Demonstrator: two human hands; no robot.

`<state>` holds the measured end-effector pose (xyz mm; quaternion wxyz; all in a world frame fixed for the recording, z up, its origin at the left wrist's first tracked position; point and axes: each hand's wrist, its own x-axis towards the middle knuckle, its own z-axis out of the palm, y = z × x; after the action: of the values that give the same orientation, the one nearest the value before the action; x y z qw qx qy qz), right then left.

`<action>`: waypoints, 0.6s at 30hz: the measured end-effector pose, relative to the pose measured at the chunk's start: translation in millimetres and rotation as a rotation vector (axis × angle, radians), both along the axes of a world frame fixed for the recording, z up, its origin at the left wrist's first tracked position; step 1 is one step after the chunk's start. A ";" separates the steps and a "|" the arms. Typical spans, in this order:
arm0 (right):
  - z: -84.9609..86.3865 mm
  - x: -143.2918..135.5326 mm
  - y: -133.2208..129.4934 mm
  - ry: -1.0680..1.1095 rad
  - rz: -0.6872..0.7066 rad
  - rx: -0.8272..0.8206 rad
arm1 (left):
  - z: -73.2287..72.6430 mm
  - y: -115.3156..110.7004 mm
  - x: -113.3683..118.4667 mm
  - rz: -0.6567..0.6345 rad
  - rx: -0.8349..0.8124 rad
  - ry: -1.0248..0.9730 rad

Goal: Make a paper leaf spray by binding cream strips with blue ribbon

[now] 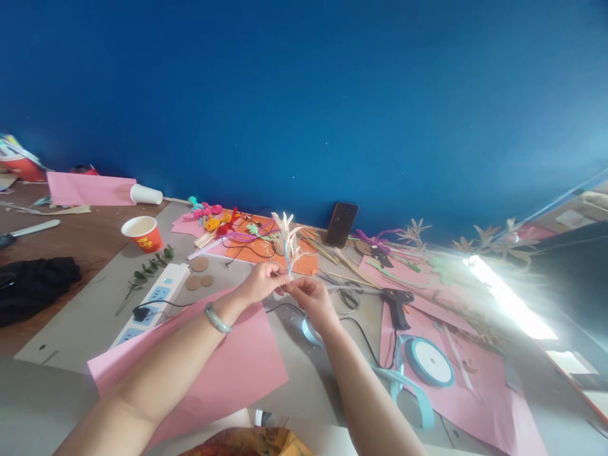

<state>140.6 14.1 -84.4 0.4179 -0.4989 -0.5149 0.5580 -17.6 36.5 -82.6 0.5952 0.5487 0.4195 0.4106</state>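
Both hands meet over the middle of the table at a handmade flower (287, 235) with pale, cream, pointed petals, held upright. Its stem looks light blue just above the fingers. My left hand (262, 280), with a bangle on the wrist, pinches the stem from the left. Closed at the lower end of the stem are the fingers of my right hand (312, 300); exactly what lies between the fingertips is hidden. A loop of light-blue ribbon (311, 333) shows beneath the right wrist. The ribbon spool (430, 361) lies farther right on pink paper.
A glue gun (398, 306) rests right of my hands, its black cable trailing across the table. To the left are a power strip (164, 294), a red paper cup (142, 234) and a leafy sprig (147, 271). A phone (342, 224) leans against the blue wall.
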 end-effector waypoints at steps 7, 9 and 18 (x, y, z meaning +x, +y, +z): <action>15.2 3.4 -1.9 0.190 0.161 -0.134 | 10.2 -0.8 -8.5 -0.168 -0.007 -0.092; 16.1 3.2 -2.4 0.173 0.163 -0.137 | 10.8 0.3 -10.6 -0.208 -0.010 -0.095; 7.8 -1.4 -6.5 0.058 0.063 -0.026 | 15.8 0.7 -16.9 -0.254 0.016 0.052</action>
<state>139.3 7.6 -76.5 0.4083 -0.4716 -0.5108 0.5916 -34.5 37.2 -66.8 0.6272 0.6125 0.3586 0.3208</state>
